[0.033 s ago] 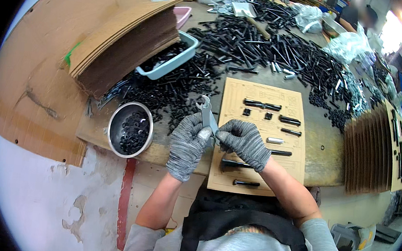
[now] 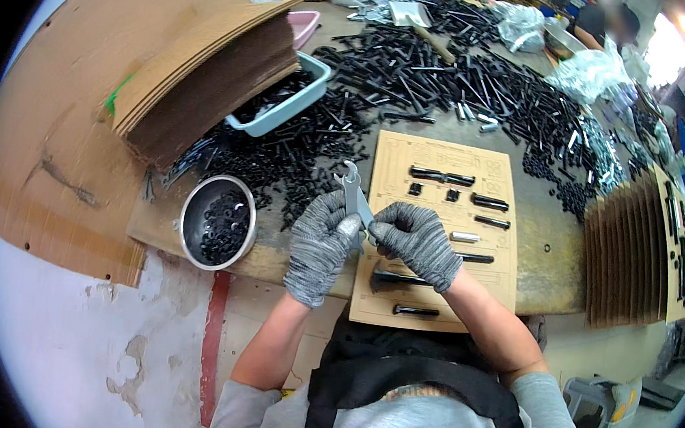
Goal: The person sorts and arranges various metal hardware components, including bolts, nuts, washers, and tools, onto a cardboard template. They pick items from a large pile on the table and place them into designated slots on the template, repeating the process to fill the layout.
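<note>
My left hand, in a grey knit glove, closes round a flat grey metal open-end wrench whose hooked jaw points up and away. The fingers of my right hand, gloved alike, pinch at the wrench's lower part; my fingers hide its lower end, and I cannot tell whether it is one piece or more. Under my right hand lies a brown cardboard sheet with printed outlines. On it sit several black bolt-like parts, small black pieces and a silver cylinder.
To the left stands a metal bowl of black rings. Beyond it are a light blue tray and stacked cardboard. Heaps of black parts cover the far table. Upright cardboard sheets stand at right; another person is at the back.
The view has shifted slightly, so the table and sheet appear a little further left. Both hands keep the same hold on the wrench.
</note>
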### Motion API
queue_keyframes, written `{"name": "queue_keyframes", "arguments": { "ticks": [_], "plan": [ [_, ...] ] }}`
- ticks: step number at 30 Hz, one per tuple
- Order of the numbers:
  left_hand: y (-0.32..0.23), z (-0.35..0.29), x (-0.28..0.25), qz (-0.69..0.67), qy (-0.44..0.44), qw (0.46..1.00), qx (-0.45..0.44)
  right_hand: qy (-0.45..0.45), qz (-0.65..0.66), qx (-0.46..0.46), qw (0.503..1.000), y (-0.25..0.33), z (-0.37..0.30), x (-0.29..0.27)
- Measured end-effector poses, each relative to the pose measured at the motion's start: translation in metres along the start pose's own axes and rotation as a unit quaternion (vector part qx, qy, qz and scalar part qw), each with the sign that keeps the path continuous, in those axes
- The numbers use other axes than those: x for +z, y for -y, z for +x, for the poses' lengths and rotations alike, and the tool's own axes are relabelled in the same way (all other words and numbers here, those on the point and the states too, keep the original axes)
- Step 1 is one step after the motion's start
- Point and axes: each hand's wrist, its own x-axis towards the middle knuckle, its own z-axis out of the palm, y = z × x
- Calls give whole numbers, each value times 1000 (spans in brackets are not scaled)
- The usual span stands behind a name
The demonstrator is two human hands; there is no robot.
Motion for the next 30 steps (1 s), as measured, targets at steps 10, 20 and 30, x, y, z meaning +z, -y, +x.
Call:
{"name": "queue_keyframes", "arguments": {
  "ticks": [10,20,30],
  "plan": [
    [38,22,51,-295,9,948,-119,-175,-70,-132,973,4,-25,-54],
    [38,41,26,-204,173,928,-258,122,-492,-227,832,58,-25,-102],
    [44,17,52,-310,247,892,-217,-147,-421,-292,846,25,-1,-75]
  ]
}}
